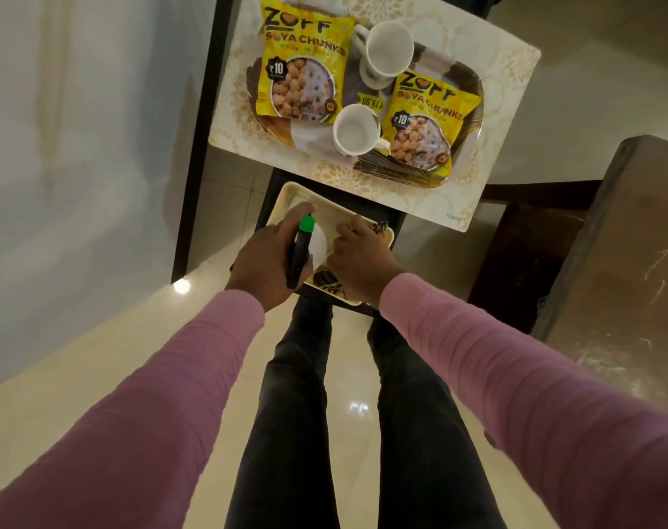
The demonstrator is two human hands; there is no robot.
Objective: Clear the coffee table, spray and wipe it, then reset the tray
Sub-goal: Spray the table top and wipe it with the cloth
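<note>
My left hand (263, 257) is shut on a black spray bottle with a green tip (301, 246), held over a small cream tray (286, 192) on a low dark stand. My right hand (359, 253) hovers over the same tray with curled fingers, touching a white rounded thing (319, 244); what it grips is hidden. Beyond, the white patterned coffee table (507, 108) carries a brown-patterned tray (467, 80) holding two yellow soya chunks packets (305, 66) (424, 124) and two white cups (389, 45) (355, 129).
A dark small item (382, 225) lies at the cream tray's far right corner, and dark pieces (326, 284) at its near edge. A brown wooden piece of furniture (611, 261) stands to the right. My legs stand on glossy pale floor tiles (95, 357).
</note>
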